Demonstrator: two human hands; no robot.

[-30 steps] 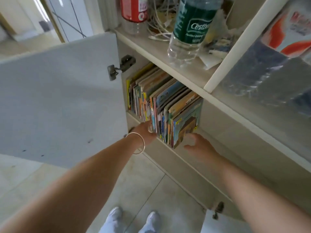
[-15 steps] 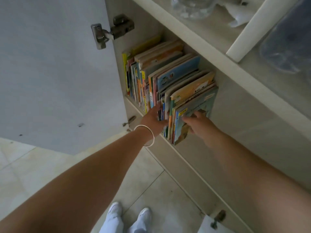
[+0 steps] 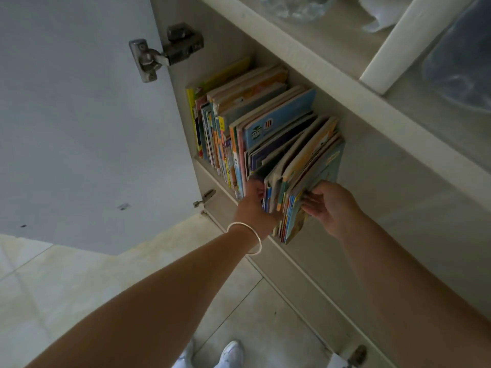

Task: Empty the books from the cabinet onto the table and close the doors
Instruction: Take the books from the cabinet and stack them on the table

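A row of thin colourful books stands upright in the low cabinet compartment, against its left wall. The rightmost bunch of books leans out over the shelf's front edge. My left hand, a bangle on its wrist, has its fingers pushed between the books on the bunch's left side. My right hand presses on the bunch's right cover, so the bunch is clamped between both hands. The left cabinet door stands wide open.
An upper shelf above the books carries a clear bottle and plastic wrapping, with a white divider. The right door's corner and hinge show at the bottom. My white shoes stand on the tiled floor.
Both hands have gone from the shelf's front edge up to the right-hand bunch of books, closed on it and tipped it outward. The view has moved closer to the cabinet.
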